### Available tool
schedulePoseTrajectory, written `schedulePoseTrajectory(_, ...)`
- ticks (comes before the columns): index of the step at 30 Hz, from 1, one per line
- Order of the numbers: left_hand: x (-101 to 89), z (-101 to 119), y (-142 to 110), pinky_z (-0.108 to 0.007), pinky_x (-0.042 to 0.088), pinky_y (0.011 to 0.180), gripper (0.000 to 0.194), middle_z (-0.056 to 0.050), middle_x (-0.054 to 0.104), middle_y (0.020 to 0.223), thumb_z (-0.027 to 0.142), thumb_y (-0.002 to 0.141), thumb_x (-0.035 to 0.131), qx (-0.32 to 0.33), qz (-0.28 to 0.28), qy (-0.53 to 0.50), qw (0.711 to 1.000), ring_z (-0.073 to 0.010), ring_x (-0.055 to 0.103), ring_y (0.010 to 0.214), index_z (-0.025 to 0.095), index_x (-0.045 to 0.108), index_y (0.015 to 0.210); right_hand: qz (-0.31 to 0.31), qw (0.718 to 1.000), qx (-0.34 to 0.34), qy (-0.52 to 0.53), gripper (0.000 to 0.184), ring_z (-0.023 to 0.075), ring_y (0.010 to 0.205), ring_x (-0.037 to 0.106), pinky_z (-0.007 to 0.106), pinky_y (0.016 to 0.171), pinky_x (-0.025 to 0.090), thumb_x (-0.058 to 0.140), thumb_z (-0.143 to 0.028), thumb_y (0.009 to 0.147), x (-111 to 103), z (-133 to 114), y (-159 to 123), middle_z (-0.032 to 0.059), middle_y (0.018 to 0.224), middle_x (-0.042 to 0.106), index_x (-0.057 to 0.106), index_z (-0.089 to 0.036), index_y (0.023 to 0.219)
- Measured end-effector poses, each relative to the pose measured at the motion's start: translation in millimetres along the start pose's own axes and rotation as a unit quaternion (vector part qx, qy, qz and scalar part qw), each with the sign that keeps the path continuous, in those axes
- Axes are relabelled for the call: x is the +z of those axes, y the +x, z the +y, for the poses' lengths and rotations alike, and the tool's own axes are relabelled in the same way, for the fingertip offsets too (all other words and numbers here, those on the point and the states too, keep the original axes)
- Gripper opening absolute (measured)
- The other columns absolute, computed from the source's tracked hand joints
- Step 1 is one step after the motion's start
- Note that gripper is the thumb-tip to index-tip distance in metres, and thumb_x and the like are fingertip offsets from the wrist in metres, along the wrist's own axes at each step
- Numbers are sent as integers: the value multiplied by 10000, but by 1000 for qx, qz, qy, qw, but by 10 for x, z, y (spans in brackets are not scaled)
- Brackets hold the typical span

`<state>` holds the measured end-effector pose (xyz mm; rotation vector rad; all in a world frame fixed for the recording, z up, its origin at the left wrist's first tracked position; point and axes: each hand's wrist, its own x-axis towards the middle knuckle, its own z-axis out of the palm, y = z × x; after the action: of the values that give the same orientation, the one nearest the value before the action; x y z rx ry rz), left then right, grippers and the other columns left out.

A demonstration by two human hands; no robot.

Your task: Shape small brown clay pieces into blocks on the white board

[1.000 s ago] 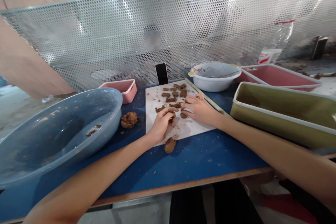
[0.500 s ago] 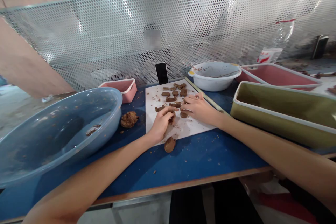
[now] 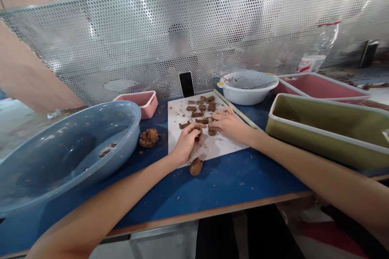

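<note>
Brown clay lump (image 3: 199, 137) on the white board (image 3: 219, 147), pinched in my curled L hand (image 3: 184, 142), is prob. soft, light & crumbly, so hold its sides gently; can't tell if my R hand (image 3: 227, 125) grips anything.

Left of the left hand (image 3: 184, 145) stands a blue basin (image 3: 71, 149); right of the right hand (image 3: 229, 126), a green trough (image 3: 319, 137). Beyond both hands stands a phone (image 3: 186, 84) (its screen is dark).

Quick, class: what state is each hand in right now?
Left hand: fingers curled at a brown lump; firm grip cannot be told.
Right hand: fingers bent over a brown piece; holding cannot be told.
</note>
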<state>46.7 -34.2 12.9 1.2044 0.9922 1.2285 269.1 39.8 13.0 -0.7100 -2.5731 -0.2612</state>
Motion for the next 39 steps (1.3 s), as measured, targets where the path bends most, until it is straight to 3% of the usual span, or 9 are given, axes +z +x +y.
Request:
schedulePoseTrajectory(4,9,29,-13,-263,420,611,210,6,566,742,206,792,638,4,0,6,1000,-127,506,611,171,739,973,5,1000,2,11,267,265,1045,596,445,939,312,578,-235,1117,-31,-7,-18,67,1034,726,801,-243,972)
schedulePoseTrajectory(10,-2,21,-20,-257,411,605,219,3,566,727,200,803,640,-3,3,3,1000,-131,513,617,162,740,994,22,1000,10,-15,255,296,1133,609,472,994,349,565,-214,1083,-133,-7,-67,117,1145,722,792,-221,1200)
schedulePoseTrajectory(16,11,44,-25,-269,432,618,217,4,565,733,222,808,628,-6,6,12,1000,-139,520,619,165,730,991,32,999,-18,-18,327,301,1150,593,489,1006,343,568,-123,1001,-190,-2,-91,109,1191,714,824,-253,1157)
schedulePoseTrajectory(22,20,56,-30,-265,409,616,225,8,565,730,235,804,631,-6,4,14,1000,-134,507,620,161,727,994,-2,1000,-27,-4,376,293,1166,587,485,1024,329,540,-73,966,-194,-7,-94,99,1213,714,839,-264,1092)
schedulePoseTrajectory(33,45,99,-46,-268,402,605,195,4,557,704,217,813,622,-8,5,8,1000,-133,483,612,165,727,969,-21,1000,-12,14,354,297,1164,565,478,990,356,558,-78,962,-215,-11,-81,110,1245,712,849,-254,1058)
schedulePoseTrajectory(39,-2,2,-31,-261,389,597,207,9,552,723,236,822,649,5,0,-8,1000,-129,484,623,164,736,996,-20,1000,-18,15,345,322,1156,553,491,978,406,562,-111,966,-163,27,-86,123,1235,687,854,-243,1095)
